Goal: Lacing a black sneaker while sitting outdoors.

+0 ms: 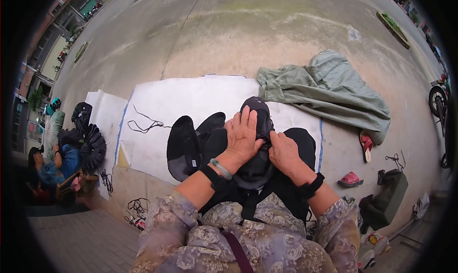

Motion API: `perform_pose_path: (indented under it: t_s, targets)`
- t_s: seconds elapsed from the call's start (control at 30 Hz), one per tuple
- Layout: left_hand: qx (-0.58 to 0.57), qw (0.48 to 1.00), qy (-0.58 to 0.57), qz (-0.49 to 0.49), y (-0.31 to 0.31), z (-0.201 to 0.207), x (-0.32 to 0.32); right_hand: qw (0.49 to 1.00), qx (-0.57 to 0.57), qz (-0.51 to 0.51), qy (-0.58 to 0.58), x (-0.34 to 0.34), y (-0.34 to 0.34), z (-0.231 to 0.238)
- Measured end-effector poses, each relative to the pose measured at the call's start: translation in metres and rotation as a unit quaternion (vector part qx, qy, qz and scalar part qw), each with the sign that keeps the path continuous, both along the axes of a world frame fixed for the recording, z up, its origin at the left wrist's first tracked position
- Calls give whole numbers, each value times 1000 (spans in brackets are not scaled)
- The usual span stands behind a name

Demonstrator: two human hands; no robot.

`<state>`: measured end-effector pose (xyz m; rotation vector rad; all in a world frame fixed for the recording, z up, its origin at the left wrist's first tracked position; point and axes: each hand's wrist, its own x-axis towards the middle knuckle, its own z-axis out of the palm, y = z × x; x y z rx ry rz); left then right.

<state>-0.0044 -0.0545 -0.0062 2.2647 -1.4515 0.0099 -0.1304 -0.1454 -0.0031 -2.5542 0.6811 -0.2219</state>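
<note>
A black shoe (257, 103) lies over my lap with its toe pointing away from me. My left hand (242, 137) rests flat on its upper left side, fingers stretched out. On the shoe's right side, my right hand (284, 151) has its fingers curled and pinched at the edge of the upper. Whether a lace is between those fingertips is hidden. Several flat black shoe-shaped pieces (183, 142) lie just left of the shoe. A thin black lace (145, 126) trails beyond them over a white sheet (181, 94).
A grey-green cloth sack (334, 89) lies at the far right. Pink slippers (351, 179) and a dark green box-like object (393, 194) are to the right. Tangled black laces (137, 207) lie at lower left. Another person (59, 163) sits at the left beside piled black shoes (92, 146).
</note>
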Motion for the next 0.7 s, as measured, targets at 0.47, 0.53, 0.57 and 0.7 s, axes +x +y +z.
perform_pose_path:
  t_s: [0.47,0.53,0.57,0.7]
  targets:
    - [-28,952,-251,-174,-22,-6,-9,995,71,-2,-68,1,-19,-23]
    - [-34,967,-163,-195,-23,-2,-9,993,91,-44,-66,-2,-15,-19]
    - [-32,966,-165,-196,-19,1,-8,987,124,-75,-65,-3,-14,-18]
    - [-96,983,-41,-151,32,28,3,975,164,-127,-83,-10,-6,-24]
